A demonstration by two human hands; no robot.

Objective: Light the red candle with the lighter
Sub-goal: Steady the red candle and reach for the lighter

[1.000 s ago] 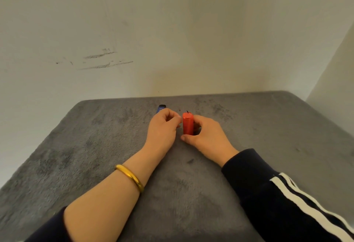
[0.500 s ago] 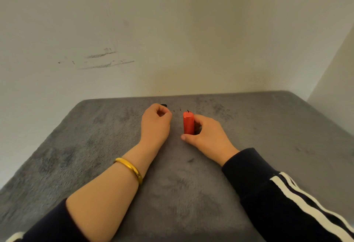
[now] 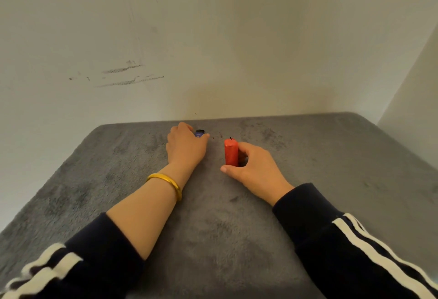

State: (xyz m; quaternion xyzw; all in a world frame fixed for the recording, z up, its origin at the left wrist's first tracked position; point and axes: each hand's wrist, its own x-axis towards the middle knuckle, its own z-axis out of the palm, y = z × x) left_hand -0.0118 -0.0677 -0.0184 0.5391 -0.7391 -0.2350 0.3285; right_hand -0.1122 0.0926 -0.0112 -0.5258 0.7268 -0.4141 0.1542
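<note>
Head view showed the red candle (image 3: 231, 154) upright on the grey tabletop (image 3: 331, 156), my right hand (image 3: 254, 170) pinching its base, presumably to steady it. My left hand (image 3: 186, 148) curled around the blue lighter (image 3: 199, 133) nearby.

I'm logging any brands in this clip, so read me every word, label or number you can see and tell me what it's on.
Nothing here can be read.
Lighter: a faint pale mark on its blue body, too small and blurred to read; the left hand covers most of it.
Red candle: no print visible.
Wall: only dark scuff marks, no writing.
</note>
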